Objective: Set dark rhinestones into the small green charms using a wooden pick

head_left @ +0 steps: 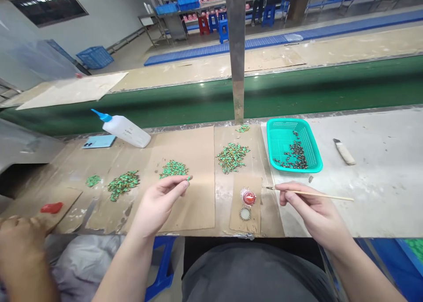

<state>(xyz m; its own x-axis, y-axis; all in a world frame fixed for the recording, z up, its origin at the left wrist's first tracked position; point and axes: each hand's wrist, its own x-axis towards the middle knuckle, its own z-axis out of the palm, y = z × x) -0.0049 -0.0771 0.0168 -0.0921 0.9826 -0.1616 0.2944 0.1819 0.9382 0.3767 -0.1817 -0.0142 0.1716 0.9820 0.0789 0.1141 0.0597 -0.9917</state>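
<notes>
My left hand (163, 200) is closed in a pinch on a small green piece (188, 177), just below a pile of green pieces (173, 168) on brown cardboard (194, 205). My right hand (307, 205) grips a thin wooden stick (317, 194) whose tip points left toward a red bottle cap (249, 197). A silver cap (245, 214) lies just below the red one, both on a small cardboard square. Other green piles lie at the left (123, 184) and in the middle (232, 156).
A teal basket (280, 134) holds several dark small parts. A white glue bottle with a blue nozzle (124, 130) lies beside a phone (98, 141). A taped knife (344, 152) lies at the right. A metal post (237, 72) rises before the green conveyor. Another person's hand (16, 244) is at the lower left.
</notes>
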